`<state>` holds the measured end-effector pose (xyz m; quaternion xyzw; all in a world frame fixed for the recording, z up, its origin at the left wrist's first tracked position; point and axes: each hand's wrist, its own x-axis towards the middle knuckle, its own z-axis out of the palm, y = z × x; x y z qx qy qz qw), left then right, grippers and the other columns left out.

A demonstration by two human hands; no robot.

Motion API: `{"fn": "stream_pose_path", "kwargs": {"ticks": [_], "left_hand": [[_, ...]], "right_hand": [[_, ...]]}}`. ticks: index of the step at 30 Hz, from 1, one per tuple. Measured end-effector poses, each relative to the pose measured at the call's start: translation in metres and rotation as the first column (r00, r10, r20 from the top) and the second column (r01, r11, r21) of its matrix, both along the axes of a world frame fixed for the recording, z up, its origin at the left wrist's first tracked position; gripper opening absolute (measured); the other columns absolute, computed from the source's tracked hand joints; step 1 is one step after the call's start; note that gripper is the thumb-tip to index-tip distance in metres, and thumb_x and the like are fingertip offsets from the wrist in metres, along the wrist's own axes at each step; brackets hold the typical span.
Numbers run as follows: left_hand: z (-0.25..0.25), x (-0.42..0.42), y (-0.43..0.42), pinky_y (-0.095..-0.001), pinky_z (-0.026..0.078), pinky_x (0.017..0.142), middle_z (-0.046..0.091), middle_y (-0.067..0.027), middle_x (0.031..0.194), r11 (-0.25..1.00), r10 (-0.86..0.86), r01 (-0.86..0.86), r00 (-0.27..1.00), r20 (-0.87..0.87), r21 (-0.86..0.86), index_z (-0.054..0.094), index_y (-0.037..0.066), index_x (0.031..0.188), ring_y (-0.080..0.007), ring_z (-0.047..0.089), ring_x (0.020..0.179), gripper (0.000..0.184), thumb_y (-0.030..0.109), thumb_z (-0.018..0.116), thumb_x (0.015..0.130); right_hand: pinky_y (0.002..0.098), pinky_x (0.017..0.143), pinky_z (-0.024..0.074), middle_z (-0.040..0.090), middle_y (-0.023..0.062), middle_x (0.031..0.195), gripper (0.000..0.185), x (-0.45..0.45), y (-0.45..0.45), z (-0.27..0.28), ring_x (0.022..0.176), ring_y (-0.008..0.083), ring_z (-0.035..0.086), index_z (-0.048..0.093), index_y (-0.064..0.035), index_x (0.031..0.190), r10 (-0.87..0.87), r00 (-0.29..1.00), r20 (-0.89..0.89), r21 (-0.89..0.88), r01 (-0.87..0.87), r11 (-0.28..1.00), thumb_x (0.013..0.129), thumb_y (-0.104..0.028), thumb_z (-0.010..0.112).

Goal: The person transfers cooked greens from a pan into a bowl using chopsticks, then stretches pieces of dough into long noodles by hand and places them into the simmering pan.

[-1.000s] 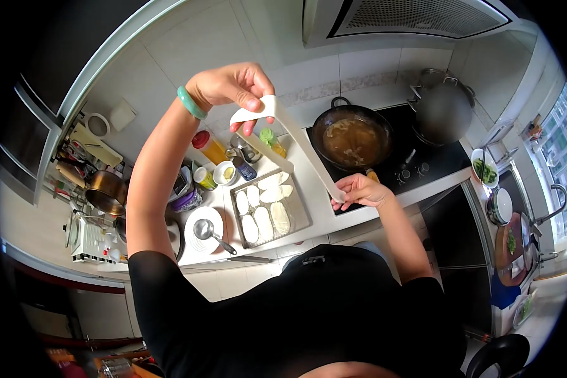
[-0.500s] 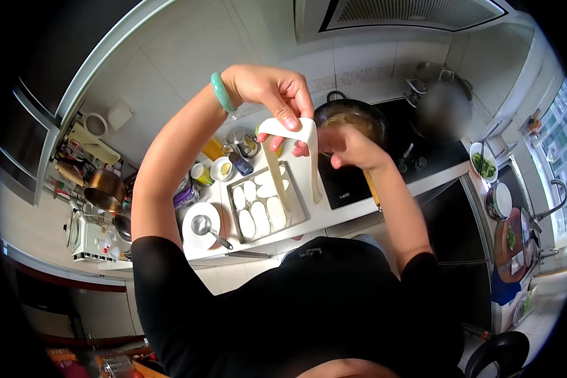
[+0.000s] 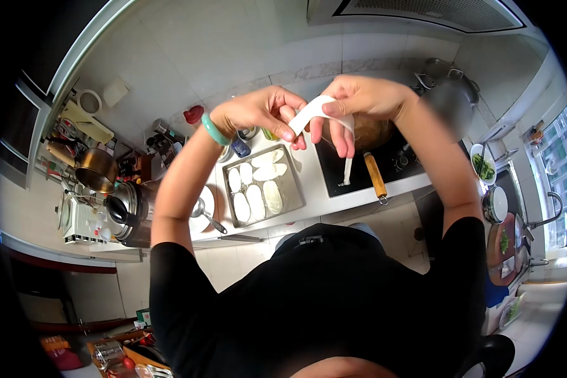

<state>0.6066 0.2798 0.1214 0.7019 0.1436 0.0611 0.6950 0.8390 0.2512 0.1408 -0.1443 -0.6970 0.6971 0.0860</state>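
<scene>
A white dough strip (image 3: pixel 315 112) is stretched between my two hands, above the counter between the tray and the stove. My left hand (image 3: pixel 261 113), with a green bangle at the wrist, pinches one end of it. Over my right hand (image 3: pixel 365 104) the strip is draped, held under the thumb, with a thin tail hanging below the fingers. Several flat white dough pieces (image 3: pixel 273 196) lie in a metal tray (image 3: pixel 293 192) below my left hand. Partly hidden behind my right hand is a wok (image 3: pixel 375 133) with brownish liquid.
The wok's wooden handle (image 3: pixel 375 176) sticks out over the counter's front edge. A ladle (image 3: pixel 213 220) rests on a white plate at the tray's left. A lidded pot (image 3: pixel 450 104) stands at the back right, a bowl of greens (image 3: pixel 483 165) near the sink. Pots and bottles crowd the left.
My right hand has risen and taken the strip over its fingers. My left hand has moved slightly down and holds an end instead of the middle. The view has shifted a little.
</scene>
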Motion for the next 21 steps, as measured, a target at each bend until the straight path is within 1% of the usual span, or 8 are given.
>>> {"fn": "stream_pose_path", "kwargs": {"ticks": [2, 6, 8, 12, 13, 16, 17, 21], "left_hand": [[-0.019, -0.004, 0.001, -0.0264, 0.051, 0.076, 0.068, -0.0119, 0.088, 0.994, 0.052, -0.054, 0.998, 0.025, 0.095, 0.061, -0.005, 0.101, -0.0163, 0.066, 0.082, 0.029, 0.003, 0.07, 0.075], [-0.065, -0.009, 0.004, -0.0281, 0.051, 0.075, 0.068, -0.0128, 0.085, 0.99, 0.023, -0.052, 0.975, 0.219, 0.128, 0.065, -0.006, 0.089, -0.0189, 0.066, 0.079, 0.017, 0.002, 0.069, 0.075], [-0.088, -0.011, -0.001, -0.0298, 0.052, 0.073, 0.067, -0.0141, 0.081, 0.997, 0.071, -0.076, 0.969, 0.236, 0.015, 0.065, -0.006, 0.089, -0.0208, 0.066, 0.076, 0.016, 0.003, 0.068, 0.076], [-0.14, -0.017, -0.006, -0.0274, 0.051, 0.074, 0.068, -0.0144, 0.079, 0.996, 0.089, -0.092, 0.962, 0.258, 0.0, 0.066, -0.006, 0.086, -0.0187, 0.066, 0.073, 0.017, 0.003, 0.072, 0.072], [-0.15, -0.018, -0.009, -0.0276, 0.051, 0.074, 0.068, -0.0142, 0.079, 0.995, 0.099, -0.095, 0.957, 0.272, -0.03, 0.067, -0.006, 0.086, -0.0186, 0.066, 0.074, 0.017, 0.002, 0.072, 0.072], [-0.189, -0.024, -0.016, -0.0291, 0.051, 0.076, 0.068, -0.0129, 0.077, 0.985, 0.162, -0.137, 0.945, 0.285, -0.105, 0.067, -0.005, 0.087, -0.018, 0.066, 0.074, 0.02, 0.006, 0.074, 0.071], [-0.199, -0.025, -0.018, -0.0298, 0.051, 0.078, 0.067, -0.012, 0.076, 0.967, 0.228, -0.176, 0.92, 0.319, -0.182, 0.067, -0.005, 0.085, -0.0177, 0.066, 0.074, 0.02, 0.008, 0.074, 0.071], [-0.218, -0.019, -0.036, -0.0309, 0.049, 0.077, 0.062, -0.008, 0.066, 0.925, 0.333, -0.217, 0.86, 0.387, -0.312, 0.064, -0.002, 0.078, -0.0166, 0.061, 0.065, 0.024, 0.018, 0.074, 0.072]], "right_hand": [[0.0256, 0.056, 0.055, 0.065, 0.0183, 0.072, 0.046, -0.004, 0.001, 0.015, 0.062, 0.0205, 0.066, 0.062, 0.007, 0.097, -0.001, 0.999, 0.035, 0.075, -0.001, 0.997, 0.091, -0.037, 0.05], [0.025, 0.056, 0.0547, 0.065, 0.0184, 0.072, 0.046, -0.007, 0.007, 0.033, 0.061, 0.02, 0.066, 0.062, 0.0069, 0.097, 0.004, 0.997, 0.079, 0.118, -0.014, 0.993, 0.091, -0.037, 0.05], [0.0243, 0.056, 0.0546, 0.065, 0.0182, 0.072, 0.045, -0.005, 0.012, 0.04, 0.06, 0.0194, 0.066, 0.062, 0.0066, 0.097, 0.001, 0.994, 0.106, 0.156, -0.018, 0.988, 0.091, -0.036, 0.049], [0.0227, 0.054, 0.0543, 0.065, 0.0172, 0.067, 0.045, -0.003, 0.014, 0.054, 0.055, 0.0177, 0.066, 0.062, 0.0073, 0.096, -0.087, 0.995, 0.043, 0.265, 0.073, 0.961, 0.092, -0.036, 0.048], [0.0292, 0.07, 0.0559, 0.065, 0.0232, 0.085, 0.039, 0.002, 0.022, 0.069, 0.076, 0.024, 0.068, 0.056, 0.0105, 0.104, 0.014, 0.991, 0.13, 0.231, -0.044, 0.972, 0.092, -0.026, 0.048], [0.0313, 0.066, 0.0572, 0.063, 0.0259, 0.089, 0.044, 0.011, 0.028, 0.084, 0.077, 0.0276, 0.067, 0.052, 0.0162, 0.103, 0.009, 0.997, 0.082, 0.242, -0.029, 0.97, 0.092, -0.025, 0.045], [0.029, 0.063, 0.0564, 0.063, 0.0251, 0.089, 0.041, 0.012, 0.028, 0.08, 0.073, 0.0272, 0.067, 0.052, 0.018, 0.106, 0.024, 0.995, -0.093, 0.004, -0.024, 1.0, 0.093, -0.021, 0.048], [0.0308, 0.058, 0.0548, 0.063, 0.0265, 0.074, 0.051, 0.017, 0.029, 0.093, 0.064, 0.0296, 0.066, 0.052, 0.0193, 0.104, -0.017, 0.997, -0.079, 0.195, 0.032, 0.98, 0.093, -0.03, 0.046]]}}
